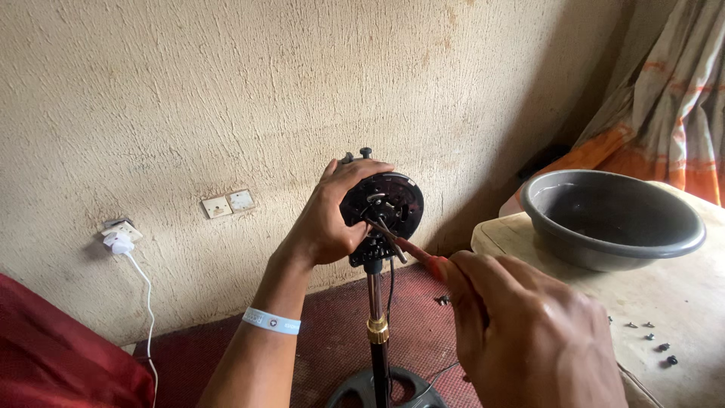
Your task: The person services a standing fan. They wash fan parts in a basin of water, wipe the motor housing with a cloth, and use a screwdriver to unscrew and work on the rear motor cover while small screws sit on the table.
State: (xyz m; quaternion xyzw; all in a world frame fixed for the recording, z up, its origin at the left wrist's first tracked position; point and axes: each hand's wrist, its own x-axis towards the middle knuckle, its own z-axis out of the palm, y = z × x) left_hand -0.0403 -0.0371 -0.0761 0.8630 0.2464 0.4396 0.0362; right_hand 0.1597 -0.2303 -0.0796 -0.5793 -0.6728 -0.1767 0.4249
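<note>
Two hands work on a black round fan motor (384,202) that sits on top of a thin black pole (376,317) near the wall. The left hand (330,219) grips the motor's side. The right hand (529,332) is closed around a red screwdriver (411,252), with its tip touching the motor. Small screws (655,341) lie on the table (680,295) by a grey bowl (612,219).
</note>
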